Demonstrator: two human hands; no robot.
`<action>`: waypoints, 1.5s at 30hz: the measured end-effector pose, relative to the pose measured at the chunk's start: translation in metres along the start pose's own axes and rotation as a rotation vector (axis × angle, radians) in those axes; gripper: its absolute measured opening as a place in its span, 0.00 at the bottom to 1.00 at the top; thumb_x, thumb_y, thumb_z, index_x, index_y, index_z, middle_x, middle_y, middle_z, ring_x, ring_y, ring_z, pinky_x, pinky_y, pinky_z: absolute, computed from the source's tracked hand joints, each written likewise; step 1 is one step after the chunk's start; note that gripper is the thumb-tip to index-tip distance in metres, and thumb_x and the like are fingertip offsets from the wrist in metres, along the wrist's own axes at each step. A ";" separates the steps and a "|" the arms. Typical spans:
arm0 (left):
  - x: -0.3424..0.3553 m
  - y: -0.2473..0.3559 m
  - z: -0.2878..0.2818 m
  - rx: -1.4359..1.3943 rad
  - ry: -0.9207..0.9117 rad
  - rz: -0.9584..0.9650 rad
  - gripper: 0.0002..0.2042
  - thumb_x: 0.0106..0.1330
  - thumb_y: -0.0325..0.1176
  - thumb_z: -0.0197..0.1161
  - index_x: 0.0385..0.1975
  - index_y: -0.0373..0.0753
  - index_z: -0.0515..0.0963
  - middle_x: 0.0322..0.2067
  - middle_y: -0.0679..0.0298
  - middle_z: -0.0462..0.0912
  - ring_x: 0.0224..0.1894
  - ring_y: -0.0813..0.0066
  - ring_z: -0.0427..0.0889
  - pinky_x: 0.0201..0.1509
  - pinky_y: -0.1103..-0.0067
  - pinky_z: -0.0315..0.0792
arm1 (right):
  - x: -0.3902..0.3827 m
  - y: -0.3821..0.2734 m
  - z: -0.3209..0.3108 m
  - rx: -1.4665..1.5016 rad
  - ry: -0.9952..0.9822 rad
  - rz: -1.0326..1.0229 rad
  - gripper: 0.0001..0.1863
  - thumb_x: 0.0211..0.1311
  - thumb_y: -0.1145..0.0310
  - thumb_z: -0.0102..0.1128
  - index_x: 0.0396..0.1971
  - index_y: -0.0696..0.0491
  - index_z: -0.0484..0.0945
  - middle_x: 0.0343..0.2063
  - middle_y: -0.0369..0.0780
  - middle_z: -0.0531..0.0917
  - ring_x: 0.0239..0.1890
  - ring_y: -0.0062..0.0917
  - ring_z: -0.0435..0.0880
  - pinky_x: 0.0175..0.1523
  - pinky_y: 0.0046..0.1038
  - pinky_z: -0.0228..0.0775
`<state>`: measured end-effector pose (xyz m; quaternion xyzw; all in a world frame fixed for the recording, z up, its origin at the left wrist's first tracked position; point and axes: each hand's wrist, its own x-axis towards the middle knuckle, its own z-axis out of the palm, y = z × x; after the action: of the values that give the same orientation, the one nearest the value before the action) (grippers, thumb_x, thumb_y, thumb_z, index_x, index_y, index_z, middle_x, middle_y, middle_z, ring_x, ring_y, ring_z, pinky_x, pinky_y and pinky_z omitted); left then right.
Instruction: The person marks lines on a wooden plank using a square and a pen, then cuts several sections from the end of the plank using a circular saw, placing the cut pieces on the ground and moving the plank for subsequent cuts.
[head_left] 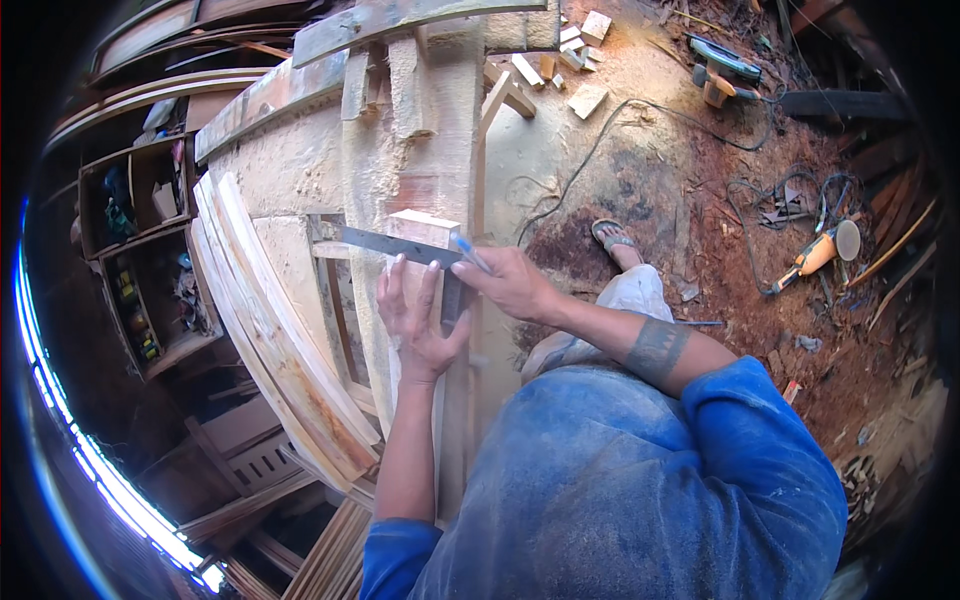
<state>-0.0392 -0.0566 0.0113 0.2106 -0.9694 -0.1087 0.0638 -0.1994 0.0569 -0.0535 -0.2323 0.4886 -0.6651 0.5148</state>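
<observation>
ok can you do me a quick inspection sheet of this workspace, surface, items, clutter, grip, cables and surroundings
Surface: long wooden plank, coated in pale dust in places
Job's things: pale wooden block on the plank; metal rule along its near side; blue pen
Clutter: wood offcuts and debris on the floor
Left grip: fingers spread, touching the rule
Right grip: closed on the pen; tip contact unclear
Cables: dark cable loosely across the floor
Surroundings: open shelves with mixed contents; curved boards at left; teal-and-orange power tool and orange disc tool on the floor
</observation>
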 end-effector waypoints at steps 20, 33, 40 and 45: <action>0.007 0.009 -0.014 -0.047 0.068 -0.140 0.37 0.45 0.44 0.72 0.64 0.53 0.79 0.68 0.56 0.68 0.73 0.48 0.59 0.75 0.52 0.53 | 0.102 -0.065 0.026 -0.614 -0.072 -0.403 0.05 0.60 0.73 0.68 0.29 0.59 0.82 0.24 0.44 0.83 0.24 0.26 0.84 0.32 0.30 0.74; -0.001 0.010 -0.016 -0.018 0.023 -0.216 0.35 0.47 0.43 0.71 0.63 0.62 0.79 0.70 0.58 0.66 0.71 0.39 0.60 0.71 0.49 0.59 | 0.123 -0.098 0.043 -1.065 -0.322 -0.337 0.10 0.58 0.68 0.66 0.25 0.60 0.80 0.20 0.51 0.81 0.25 0.47 0.84 0.33 0.43 0.75; 0.001 0.004 -0.008 0.087 0.121 0.012 0.34 0.43 0.44 0.70 0.59 0.54 0.82 0.70 0.50 0.67 0.70 0.38 0.63 0.72 0.50 0.58 | 0.146 -0.114 0.061 -0.920 -0.311 -0.225 0.09 0.62 0.68 0.64 0.34 0.59 0.84 0.25 0.54 0.85 0.28 0.44 0.87 0.35 0.43 0.77; 0.006 0.021 -0.011 -0.019 0.117 -0.162 0.35 0.45 0.35 0.66 0.62 0.50 0.78 0.66 0.49 0.70 0.71 0.34 0.62 0.71 0.43 0.55 | 0.098 -0.124 -0.008 -0.623 -0.025 -0.422 0.06 0.62 0.70 0.65 0.34 0.56 0.86 0.22 0.46 0.85 0.24 0.38 0.86 0.34 0.37 0.76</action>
<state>-0.0513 -0.0424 0.0270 0.2935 -0.9428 -0.1105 0.1132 -0.2979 -0.0297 0.0343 -0.4817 0.6025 -0.5730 0.2770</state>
